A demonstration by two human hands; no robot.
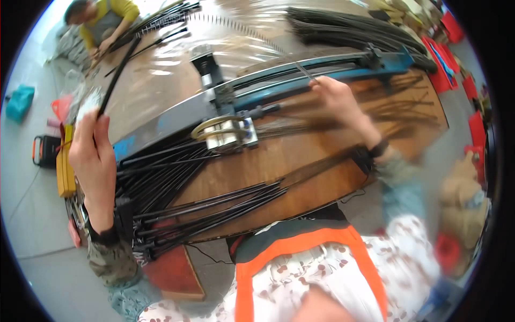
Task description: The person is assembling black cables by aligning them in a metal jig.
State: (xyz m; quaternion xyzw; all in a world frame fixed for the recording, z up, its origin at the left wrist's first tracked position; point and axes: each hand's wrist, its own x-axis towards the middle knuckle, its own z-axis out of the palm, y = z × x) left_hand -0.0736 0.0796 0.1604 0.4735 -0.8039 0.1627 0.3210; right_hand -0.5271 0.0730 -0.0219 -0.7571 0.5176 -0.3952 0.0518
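Observation:
Raised at the left, my left hand (94,155) is closed around the lower end of a slim black rod (119,75), which slants up and away. Its far tip meets a long thin coil spring (236,28) that arches across the upper middle. The other side of the arc comes down to a thin metallic length (306,71) pinched in my right hand (340,102), which is blurred; whether this length is part of the spring I cannot tell. Between my hands lies a blue and grey rail machine (332,80) with a light metal block (224,134) and a looped hose.
Bundled black rods (209,214) lie across the wooden table (252,166), with more dark rods (348,29) at the far right. Another person (104,24) sits at the far left. A yellow tool-like object (65,166) and red bins (441,64) stand around the sides.

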